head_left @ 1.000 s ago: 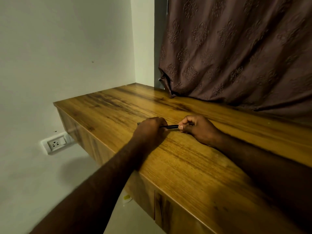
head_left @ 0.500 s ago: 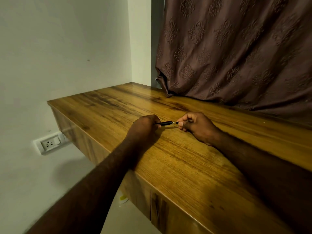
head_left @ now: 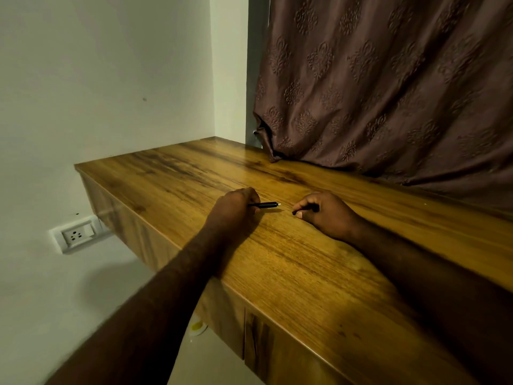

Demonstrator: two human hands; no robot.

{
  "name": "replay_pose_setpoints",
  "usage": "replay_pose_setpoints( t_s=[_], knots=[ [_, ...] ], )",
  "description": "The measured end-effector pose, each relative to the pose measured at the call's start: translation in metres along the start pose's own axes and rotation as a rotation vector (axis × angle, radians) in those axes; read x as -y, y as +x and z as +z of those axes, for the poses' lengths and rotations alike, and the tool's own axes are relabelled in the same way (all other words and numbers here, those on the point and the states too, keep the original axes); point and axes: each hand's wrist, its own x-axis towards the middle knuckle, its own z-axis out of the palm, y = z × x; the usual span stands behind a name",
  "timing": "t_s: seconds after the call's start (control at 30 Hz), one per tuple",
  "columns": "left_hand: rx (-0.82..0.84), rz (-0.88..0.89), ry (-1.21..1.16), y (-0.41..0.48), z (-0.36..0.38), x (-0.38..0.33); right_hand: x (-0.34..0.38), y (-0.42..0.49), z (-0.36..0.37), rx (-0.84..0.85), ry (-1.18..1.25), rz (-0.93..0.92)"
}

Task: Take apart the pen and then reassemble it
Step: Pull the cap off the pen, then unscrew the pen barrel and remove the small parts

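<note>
Two bare forearms enter from the lower edge, the left forearm long and slim, the right forearm lying in deeper shadow. Both are unclothed as far as the frame shows. The left hand shows ridged knuckles. The right hand shows a short, trimmed thumbnail.

Black pen with exposed pale tip points level toward its detached dark piece.

Home room: glossy wood-grain desk top against plain white wall, embossed brown fabric curtain, white wall socket.
</note>
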Motion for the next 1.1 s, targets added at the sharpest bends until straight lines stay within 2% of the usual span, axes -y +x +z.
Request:
replay_pose_setpoints(
  t_s=[0.23,0.63,0.87,1.0,1.1],
  knots=[
    [0.021,0.03,-0.054,0.0,-0.001,-0.002,0.003,-0.003,-0.003,0.018,0.008,0.014],
    [-0.02,0.066,-0.014,-0.003,-0.001,-0.001,0.003,-0.002,-0.003,0.044,0.08,0.049],
    [0.015,0.072,-0.015,-0.001,-0.001,-0.002,-0.002,0.003,-0.006,-0.183,0.402,0.212],
    [0.013,0.099,0.006,-0.002,0.0,-0.003,0.005,-0.001,-0.003,-0.221,0.235,0.112],
    [0.047,0.088,-0.001,-0.001,-0.002,-0.006,0.011,-0.005,0.001,-0.172,0.153,0.023]
  ],
)
